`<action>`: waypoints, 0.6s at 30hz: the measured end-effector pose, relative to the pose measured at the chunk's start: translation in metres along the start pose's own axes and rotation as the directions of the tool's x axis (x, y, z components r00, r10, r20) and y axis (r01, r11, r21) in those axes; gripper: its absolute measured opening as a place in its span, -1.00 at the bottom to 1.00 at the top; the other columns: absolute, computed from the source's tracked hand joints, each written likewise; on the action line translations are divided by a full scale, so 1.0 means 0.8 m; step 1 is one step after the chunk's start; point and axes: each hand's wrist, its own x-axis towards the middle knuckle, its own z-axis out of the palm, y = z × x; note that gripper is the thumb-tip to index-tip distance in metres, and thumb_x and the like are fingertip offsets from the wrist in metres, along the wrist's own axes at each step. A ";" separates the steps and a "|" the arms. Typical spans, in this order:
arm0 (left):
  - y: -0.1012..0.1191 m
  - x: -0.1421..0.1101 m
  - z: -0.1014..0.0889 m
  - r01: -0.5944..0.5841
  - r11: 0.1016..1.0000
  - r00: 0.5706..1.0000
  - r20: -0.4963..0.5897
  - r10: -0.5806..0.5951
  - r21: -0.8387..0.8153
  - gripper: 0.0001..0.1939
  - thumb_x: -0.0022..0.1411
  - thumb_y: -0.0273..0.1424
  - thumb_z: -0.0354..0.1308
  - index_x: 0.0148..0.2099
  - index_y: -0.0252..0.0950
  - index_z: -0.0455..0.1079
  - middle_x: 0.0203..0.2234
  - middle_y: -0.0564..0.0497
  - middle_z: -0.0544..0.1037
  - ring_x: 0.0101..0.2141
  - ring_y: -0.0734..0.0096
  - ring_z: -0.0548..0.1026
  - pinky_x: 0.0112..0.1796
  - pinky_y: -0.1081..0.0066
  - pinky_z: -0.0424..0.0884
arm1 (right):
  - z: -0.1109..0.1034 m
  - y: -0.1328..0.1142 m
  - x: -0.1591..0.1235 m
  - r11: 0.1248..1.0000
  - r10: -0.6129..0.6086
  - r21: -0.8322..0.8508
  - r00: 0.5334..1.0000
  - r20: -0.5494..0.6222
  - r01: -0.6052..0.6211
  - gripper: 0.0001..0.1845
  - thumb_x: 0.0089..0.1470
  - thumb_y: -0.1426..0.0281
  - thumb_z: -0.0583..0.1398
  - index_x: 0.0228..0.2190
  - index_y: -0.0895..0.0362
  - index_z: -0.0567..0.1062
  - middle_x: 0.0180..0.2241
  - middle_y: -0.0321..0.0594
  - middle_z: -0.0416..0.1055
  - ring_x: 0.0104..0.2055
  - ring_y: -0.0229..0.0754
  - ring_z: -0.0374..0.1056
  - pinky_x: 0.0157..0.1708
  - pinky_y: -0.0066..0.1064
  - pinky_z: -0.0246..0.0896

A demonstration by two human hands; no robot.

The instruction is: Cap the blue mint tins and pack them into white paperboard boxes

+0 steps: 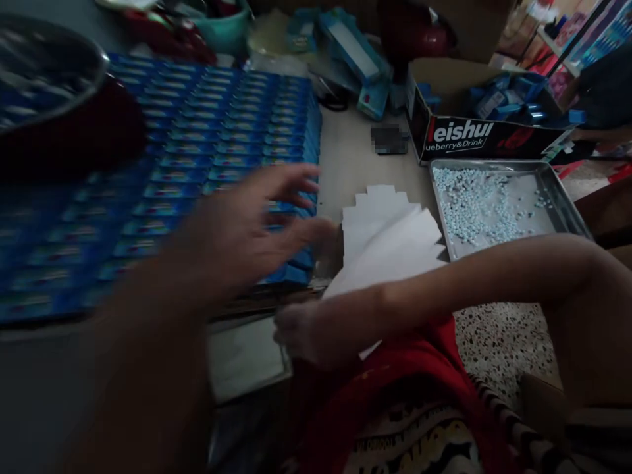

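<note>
My left hand (247, 227) is over the near right part of the rows of blue packets (182, 171), blurred by motion. Its fingers are stretched out and apart, with nothing seen in them. My right hand (316, 332) is low in the middle, palm down with fingers curled, at the edge of a pale, open-looking box (247, 355). What its fingers hold, if anything, is hidden. Flat white card blanks (385, 243) with stepped edges lie fanned on the table, partly under my right forearm. A bit of white card also shows below that wrist.
A metal tray (567, 197) with small pale blue pellets (469, 204) sits at right. Behind it stands a printed carton (494, 141) of blue packets. A dark flat object (390, 139) lies on the table. A large dark red bowl (54, 125) is at far left.
</note>
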 end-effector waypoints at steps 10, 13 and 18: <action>-0.070 0.006 0.166 0.490 0.830 0.825 0.452 -0.341 -0.268 -0.28 -0.21 -0.37 0.15 0.10 -0.33 0.53 -0.25 -0.05 0.67 -0.23 0.10 0.60 -0.22 0.27 0.52 | 0.094 -0.088 -0.093 0.682 0.722 0.469 0.617 -0.312 -0.561 -0.54 0.39 0.45 0.04 0.16 -0.06 0.56 0.20 -0.20 0.50 0.28 -0.13 0.36 0.37 -0.16 0.24; -0.074 -0.011 0.171 0.536 0.762 0.833 0.372 -0.409 -0.362 -0.13 -0.18 -0.38 0.12 0.29 -0.27 0.43 -0.07 -0.05 0.66 -0.17 0.09 0.59 -0.14 0.21 0.53 | 0.134 -0.103 -0.133 -0.282 0.956 0.730 -0.123 0.265 -0.622 -0.51 0.29 0.36 0.23 0.22 0.04 0.48 0.11 -0.04 0.51 0.16 0.02 0.42 0.19 -0.03 0.41; -0.068 -0.046 0.187 0.369 0.850 0.927 0.205 -0.312 -0.375 -0.35 -0.09 -0.44 0.11 0.12 -0.19 0.52 0.14 -0.06 0.56 0.19 -0.03 0.47 0.25 0.06 0.36 | 0.184 -0.124 -0.119 -0.710 0.695 0.702 -0.219 0.685 -0.054 -0.49 0.18 0.38 0.17 0.15 0.12 0.51 -0.02 -0.13 0.56 0.00 -0.01 0.48 0.05 -0.13 0.47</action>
